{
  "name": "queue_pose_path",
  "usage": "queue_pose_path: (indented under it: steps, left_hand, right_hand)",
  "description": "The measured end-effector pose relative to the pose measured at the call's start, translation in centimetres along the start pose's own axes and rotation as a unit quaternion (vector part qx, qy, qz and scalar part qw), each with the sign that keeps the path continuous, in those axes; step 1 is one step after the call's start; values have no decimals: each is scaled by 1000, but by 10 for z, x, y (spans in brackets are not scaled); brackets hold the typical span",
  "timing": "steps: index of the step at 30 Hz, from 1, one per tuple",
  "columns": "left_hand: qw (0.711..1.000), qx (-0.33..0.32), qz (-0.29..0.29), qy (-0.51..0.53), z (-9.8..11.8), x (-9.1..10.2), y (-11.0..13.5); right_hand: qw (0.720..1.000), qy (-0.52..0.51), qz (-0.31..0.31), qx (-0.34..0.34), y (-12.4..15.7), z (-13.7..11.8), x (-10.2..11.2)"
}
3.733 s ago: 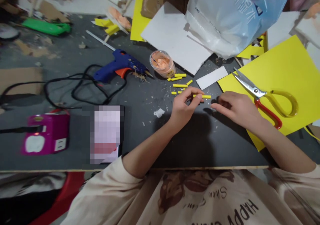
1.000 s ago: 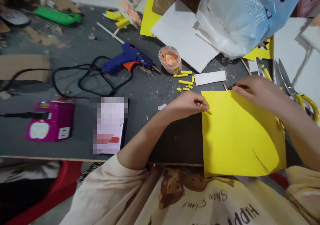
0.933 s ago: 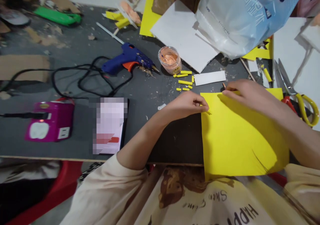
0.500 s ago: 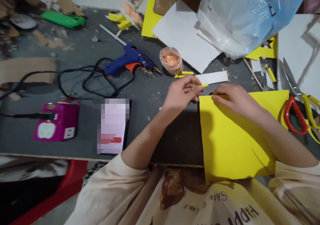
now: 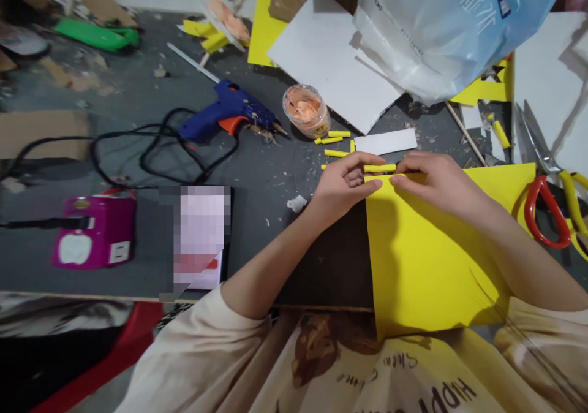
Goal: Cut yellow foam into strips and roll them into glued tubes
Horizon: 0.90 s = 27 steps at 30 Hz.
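My left hand [image 5: 344, 186] pinches a small rolled yellow paper stick [image 5: 379, 168] at the top left corner of a yellow paper sheet [image 5: 432, 260]. The stick lies along the sheet's top edge. My right hand [image 5: 436, 180] rests on that same edge, fingers curled and pressing near the stick's right end. Several more yellow paper sticks [image 5: 335, 143] lie just beyond my left hand on the dark table [image 5: 275, 174].
A blue glue gun [image 5: 229, 109] with a black cord, an orange jar [image 5: 307, 110] and white card [image 5: 331, 64] lie further back. Red and yellow scissors [image 5: 546, 180] are at the right. A magenta socket box [image 5: 94, 238], a phone [image 5: 199, 235] and a plastic bag [image 5: 441, 27] are also there.
The yellow sheet was pulled in front of me and the scissors shifted right. My left hand lifted a yellow stick and brought it to the sheet's top edge; my right hand slid left to meet it.
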<state>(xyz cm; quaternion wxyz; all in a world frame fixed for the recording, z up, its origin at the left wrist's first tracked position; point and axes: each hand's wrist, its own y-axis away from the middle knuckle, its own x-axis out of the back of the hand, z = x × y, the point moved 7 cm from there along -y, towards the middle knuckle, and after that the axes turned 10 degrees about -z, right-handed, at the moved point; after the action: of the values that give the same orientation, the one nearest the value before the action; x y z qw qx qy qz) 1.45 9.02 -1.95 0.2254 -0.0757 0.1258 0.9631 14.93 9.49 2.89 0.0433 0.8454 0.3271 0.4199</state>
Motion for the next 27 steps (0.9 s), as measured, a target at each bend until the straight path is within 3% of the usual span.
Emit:
queue_pose_path:
  steps: [16, 27]
  left_hand:
    - [999, 35, 11, -7, -2, 2, 2]
    - [999, 13, 27, -31, -2, 2, 4]
  right_hand:
    - [999, -34, -7, 17, 1, 4, 4]
    - [999, -35, -16, 17, 2, 3, 5]
